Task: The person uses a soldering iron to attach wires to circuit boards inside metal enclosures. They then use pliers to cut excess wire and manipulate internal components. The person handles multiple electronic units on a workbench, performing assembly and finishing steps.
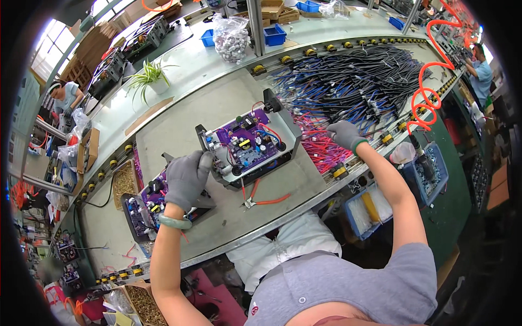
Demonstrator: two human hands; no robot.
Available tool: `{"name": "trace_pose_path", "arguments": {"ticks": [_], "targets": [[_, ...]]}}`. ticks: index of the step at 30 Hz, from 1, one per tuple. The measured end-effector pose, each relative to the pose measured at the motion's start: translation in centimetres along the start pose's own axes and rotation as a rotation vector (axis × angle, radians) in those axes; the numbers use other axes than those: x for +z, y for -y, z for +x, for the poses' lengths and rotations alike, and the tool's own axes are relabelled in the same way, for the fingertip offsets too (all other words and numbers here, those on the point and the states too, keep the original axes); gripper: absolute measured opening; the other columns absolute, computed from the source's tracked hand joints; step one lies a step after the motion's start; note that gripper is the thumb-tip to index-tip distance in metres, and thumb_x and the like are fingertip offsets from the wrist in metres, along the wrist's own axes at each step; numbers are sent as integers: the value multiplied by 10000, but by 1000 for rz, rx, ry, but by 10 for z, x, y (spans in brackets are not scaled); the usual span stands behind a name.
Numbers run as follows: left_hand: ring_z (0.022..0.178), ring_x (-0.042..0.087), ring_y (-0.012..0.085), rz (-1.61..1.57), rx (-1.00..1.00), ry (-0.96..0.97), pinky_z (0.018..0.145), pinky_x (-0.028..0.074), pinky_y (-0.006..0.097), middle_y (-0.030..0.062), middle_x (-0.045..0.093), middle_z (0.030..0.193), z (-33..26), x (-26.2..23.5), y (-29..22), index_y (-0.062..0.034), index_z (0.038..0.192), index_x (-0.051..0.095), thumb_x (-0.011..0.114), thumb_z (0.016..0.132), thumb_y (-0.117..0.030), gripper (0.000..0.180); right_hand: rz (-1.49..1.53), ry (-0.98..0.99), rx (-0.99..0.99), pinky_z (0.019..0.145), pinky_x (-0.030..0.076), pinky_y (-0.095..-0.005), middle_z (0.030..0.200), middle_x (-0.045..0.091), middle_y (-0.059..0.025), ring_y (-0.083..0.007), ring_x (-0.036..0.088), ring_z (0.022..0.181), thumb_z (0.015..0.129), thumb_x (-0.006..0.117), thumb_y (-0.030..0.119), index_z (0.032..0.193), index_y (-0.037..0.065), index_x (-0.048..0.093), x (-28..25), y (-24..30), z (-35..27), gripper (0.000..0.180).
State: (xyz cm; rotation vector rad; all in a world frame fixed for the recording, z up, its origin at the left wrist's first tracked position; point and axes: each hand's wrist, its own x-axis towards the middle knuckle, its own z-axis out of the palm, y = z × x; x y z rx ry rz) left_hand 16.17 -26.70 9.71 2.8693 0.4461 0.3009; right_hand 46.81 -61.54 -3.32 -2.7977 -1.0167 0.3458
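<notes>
A purple circuit board in a dark metal chassis (247,144) sits at the middle of the bench. My left hand (186,178), in a grey glove, rests at the chassis's left end and touches its edge. My right hand (346,134), also gloved, reaches out to the right and grips into a pile of red and pink wires (321,148). Behind that pile lies a large heap of black and blue wire leads (359,81). A second purple board unit (144,206) lies partly under my left wrist.
Red-handled pliers (261,200) lie in front of the chassis. A box of brass parts (124,185) stands left. Blue bins (427,174) hang off the bench's right edge under an orange coiled hose (429,87). A potted plant (152,79) and a bag of parts (231,38) stand behind. Other people work at both sides.
</notes>
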Motion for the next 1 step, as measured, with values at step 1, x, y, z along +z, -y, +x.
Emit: {"name": "trace_pose_path", "arguments": {"ticks": [1], "targets": [[709,629,392,-12,21,-49,715,466,490,177,646,695,-1,2,0,-67,819,663,486,980,-405,414,-5,1,2,828,529,-473,984,719,-127,-343,679,965,912,616,356,1031,187,730,-1,-3,-1,236]]}}
